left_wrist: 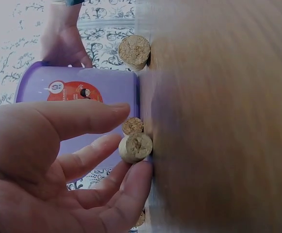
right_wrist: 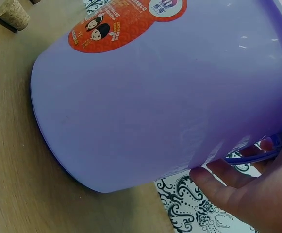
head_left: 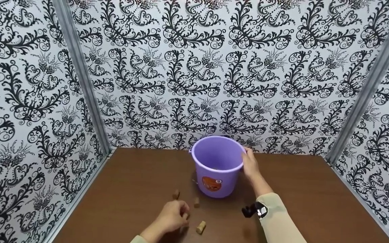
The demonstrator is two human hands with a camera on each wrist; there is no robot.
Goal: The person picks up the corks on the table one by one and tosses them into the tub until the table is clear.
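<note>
Cork at the left hand: a cork (head_left: pixel 185 216) sits low at the desk (head_left: pixel 140 179), among the fingers of the left hand (head_left: pixel 173 215).
Left hand: one of the two hands, with its fingers loosely bent about that cork; the thumb stands apart from it, and I cannot tell how firmly the fingers touch it.
Other corks: a far cork (head_left: pixel 176 194) lies just beyond the left hand; a middle cork (head_left: pixel 196 202) is near the foot of the bucket; a near cork (head_left: pixel 201 227) lies to the right of the left hand.
Bucket: a purple bucket (head_left: pixel 226 180) stands on the desk beyond the corks, mouth up; something small shows inside, too little to tell what.
Sticker: orange-red (head_left: pixel 211 184), on the bucket's front.
Right hand: the right hand (head_left: pixel 250 164) grips the bucket's right side at the rim.
Right wrist: a black device (head_left: pixel 261 210) over a pale sleeve (head_left: pixel 279 219).
Walls: white patterned panels (head_left: pixel 198 74) with black scrollwork, joined by grey posts (head_left: pixel 83 74).
</note>
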